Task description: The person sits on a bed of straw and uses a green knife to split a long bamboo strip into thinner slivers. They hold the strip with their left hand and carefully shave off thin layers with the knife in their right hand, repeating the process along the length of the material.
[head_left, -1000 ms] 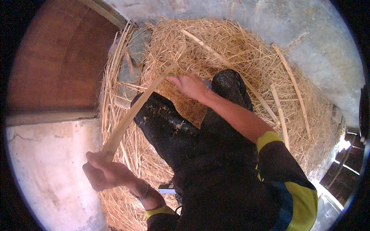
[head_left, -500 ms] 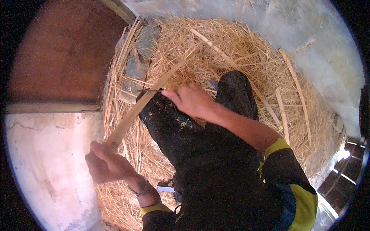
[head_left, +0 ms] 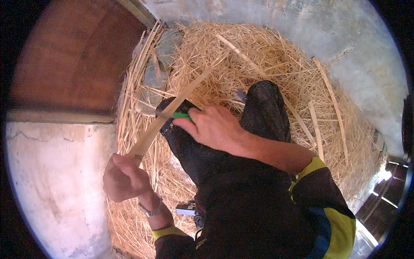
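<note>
My left hand [head_left: 127,178] is closed around the lower end of a long pale wooden strip [head_left: 183,96], which looks like split bamboo. From there the strip slants up and to the right across my bent left knee. Closed on the green handle of a knife [head_left: 181,116], my right hand [head_left: 217,129] is just above my thigh. The thin blade reaches left to the strip at the knee; whether it passes over or under the strip I cannot tell. The strip's far end hangs over a heap of shavings.
Straw-coloured shavings [head_left: 215,39] cover the floor around my legs. Loose strips [head_left: 331,93] lie on them at the right, and a bundle of strips [head_left: 129,95] lies along the left. Walls [head_left: 336,30] and a brown panel [head_left: 69,64] close in the space.
My right hand has drawn down toward me along the strip, and the green knife handle now shows. My left hand has shifted a little to the right with the strip.
</note>
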Demonstrator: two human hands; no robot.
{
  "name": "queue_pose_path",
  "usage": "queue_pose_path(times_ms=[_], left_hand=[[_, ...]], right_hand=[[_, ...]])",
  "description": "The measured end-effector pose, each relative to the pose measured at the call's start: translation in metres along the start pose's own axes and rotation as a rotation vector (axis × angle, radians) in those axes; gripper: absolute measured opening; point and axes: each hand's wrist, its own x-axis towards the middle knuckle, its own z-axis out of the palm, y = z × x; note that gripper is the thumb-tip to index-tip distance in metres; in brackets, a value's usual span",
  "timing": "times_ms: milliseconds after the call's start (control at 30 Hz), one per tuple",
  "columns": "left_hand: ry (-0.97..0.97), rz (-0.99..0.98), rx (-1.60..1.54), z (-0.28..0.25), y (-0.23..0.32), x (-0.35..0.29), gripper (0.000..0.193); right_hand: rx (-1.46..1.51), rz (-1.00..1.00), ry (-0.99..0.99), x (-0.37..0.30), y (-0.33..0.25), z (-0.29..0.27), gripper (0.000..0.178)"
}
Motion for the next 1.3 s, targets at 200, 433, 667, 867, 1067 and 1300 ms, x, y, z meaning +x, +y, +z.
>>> queue_pose_path(times_ms=[200, 433, 667, 867, 1067, 1300], left_hand=[[-0.025, 0.045, 0.011, 0.0, 0.009, -0.006, 0.016], [-0.02, -0.02, -0.169, 0.005, 0.024, -0.001, 0.027], [0.033, -0.124, -0.138, 0.004, 0.026, 0.003, 0.026], [0.011, -0.264, 0.088, 0.011, 0.026, 0.006, 0.032], [0.079, -0.244, 0.012, 0.025, -0.004, 0.04, 0.033], [0.102, -0.236, -0.239, 0.061, 0.001, 0.072, 0.029]], right_hand=[[-0.061, 0.194, -0.082, 0.013, 0.045, -0.002, 0.055], [-0.01, 0.13, 0.045, 0.007, 0.061, 0.018, 0.052], [0.099, -0.12, -0.104, -0.009, 0.007, -0.001, 0.049], [0.0, 0.398, 0.083, 0.032, 0.148, 0.05, 0.061], [-0.108, 0.28, -0.833, 0.03, 0.151, 0.072, 0.051], [-0.471, 0.455, -0.689, 0.055, 0.254, 0.112, 0.021]])
